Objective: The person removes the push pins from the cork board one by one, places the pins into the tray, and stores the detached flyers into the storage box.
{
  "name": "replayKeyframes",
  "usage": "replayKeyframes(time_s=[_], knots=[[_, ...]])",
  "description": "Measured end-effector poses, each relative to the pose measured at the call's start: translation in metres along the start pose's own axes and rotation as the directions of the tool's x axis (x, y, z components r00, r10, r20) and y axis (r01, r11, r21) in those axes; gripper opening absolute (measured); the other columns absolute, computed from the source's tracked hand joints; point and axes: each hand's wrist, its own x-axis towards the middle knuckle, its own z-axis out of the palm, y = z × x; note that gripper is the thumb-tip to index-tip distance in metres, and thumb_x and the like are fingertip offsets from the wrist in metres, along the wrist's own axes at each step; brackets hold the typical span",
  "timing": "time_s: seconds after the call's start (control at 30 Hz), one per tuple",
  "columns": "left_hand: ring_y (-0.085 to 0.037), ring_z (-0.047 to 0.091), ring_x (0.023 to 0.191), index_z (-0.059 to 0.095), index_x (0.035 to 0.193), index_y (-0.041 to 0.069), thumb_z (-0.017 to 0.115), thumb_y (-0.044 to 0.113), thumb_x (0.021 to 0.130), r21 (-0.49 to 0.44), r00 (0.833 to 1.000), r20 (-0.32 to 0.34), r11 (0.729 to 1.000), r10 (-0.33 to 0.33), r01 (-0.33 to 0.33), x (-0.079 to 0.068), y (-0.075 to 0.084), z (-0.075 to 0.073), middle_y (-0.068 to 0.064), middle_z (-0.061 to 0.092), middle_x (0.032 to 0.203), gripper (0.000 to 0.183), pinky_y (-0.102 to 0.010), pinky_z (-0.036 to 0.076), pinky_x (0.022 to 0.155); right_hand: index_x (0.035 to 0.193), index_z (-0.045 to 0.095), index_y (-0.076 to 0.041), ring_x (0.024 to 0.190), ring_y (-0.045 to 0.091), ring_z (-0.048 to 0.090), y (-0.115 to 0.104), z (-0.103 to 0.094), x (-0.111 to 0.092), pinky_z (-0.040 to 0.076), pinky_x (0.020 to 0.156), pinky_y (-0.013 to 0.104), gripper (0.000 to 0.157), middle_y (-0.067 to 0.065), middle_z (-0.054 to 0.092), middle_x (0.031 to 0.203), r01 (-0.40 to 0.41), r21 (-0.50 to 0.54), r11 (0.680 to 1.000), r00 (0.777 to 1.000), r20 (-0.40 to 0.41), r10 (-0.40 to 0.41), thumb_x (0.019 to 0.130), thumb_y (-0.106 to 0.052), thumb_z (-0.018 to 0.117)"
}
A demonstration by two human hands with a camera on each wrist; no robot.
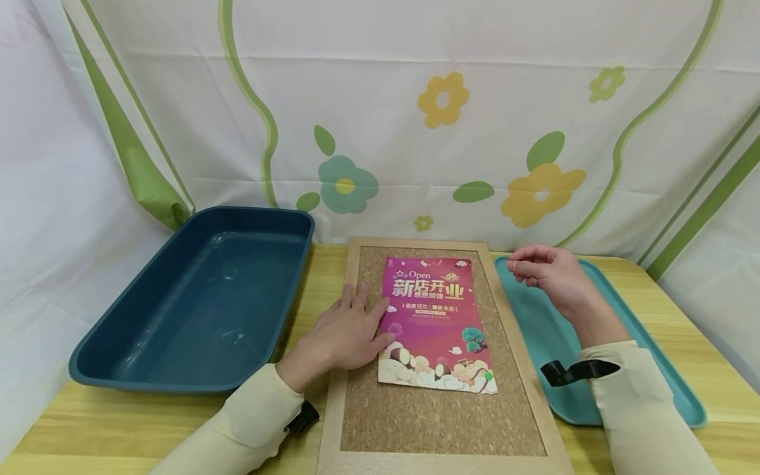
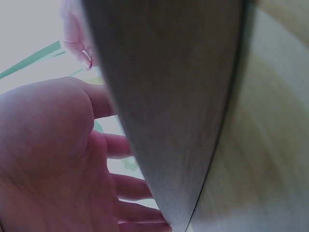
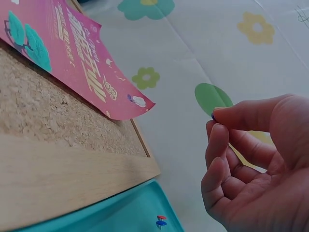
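Note:
A pink and purple flyer lies on a wood-framed cork board. My left hand rests on the board's left side with its fingers spread, fingertips touching the flyer's left edge. Above the board's right edge and the teal tray, my right hand pinches a small dark blue pushpin between thumb and index finger; only a bit of the pin shows. In the right wrist view, the flyer's near corner curls up off the cork.
A red pushpin and a blue pushpin lie in the teal tray right of the board. A deep dark blue bin stands on the left. A flowered white cloth hangs behind the wooden table.

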Motion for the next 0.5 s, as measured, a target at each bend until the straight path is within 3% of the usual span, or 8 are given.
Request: replayKeyframes(time_s=[0.13, 0.37, 0.5], knots=[[-0.052, 0.014, 0.163, 0.033, 0.168, 0.018, 0.053, 0.052, 0.108, 0.006, 1.0, 0.003, 1.0, -0.004, 0.004, 0.0, 0.0, 0.0, -0.027, 0.019, 0.175, 0.071, -0.056, 0.029, 0.131, 0.107, 0.074, -0.016, 0.084, 0.009, 0.067, 0.001, -0.001, 0.0, 0.056, 0.074, 0.023, 0.01, -0.016, 0.074, 0.091, -0.004, 0.007, 1.0, 1.0, -0.004, 0.004, 0.104, -0.025, 0.071], [-0.053, 0.014, 0.163, 0.034, 0.168, 0.018, 0.054, 0.051, 0.108, 0.005, 1.0, 0.003, 1.0, -0.004, 0.004, 0.0, 0.0, 0.0, -0.027, 0.02, 0.175, 0.072, -0.056, 0.03, 0.131, 0.102, 0.076, -0.033, 0.084, 0.003, 0.067, 0.004, -0.007, 0.002, 0.057, 0.076, 0.02, 0.01, -0.023, 0.073, 0.094, -0.042, 0.004, 0.999, 0.999, -0.028, 0.042, 0.105, -0.027, 0.069], [-0.053, 0.014, 0.163, 0.033, 0.168, 0.018, 0.054, 0.052, 0.108, 0.0, 1.0, 0.004, 1.0, -0.009, 0.009, 0.0, 0.0, 0.0, -0.027, 0.02, 0.175, 0.072, -0.057, 0.03, 0.131, 0.102, 0.078, -0.036, 0.084, 0.002, 0.067, 0.008, -0.011, 0.003, 0.058, 0.076, 0.019, 0.012, -0.024, 0.073, 0.095, -0.059, -0.001, 0.998, 0.998, -0.038, 0.059, 0.105, -0.028, 0.069]])
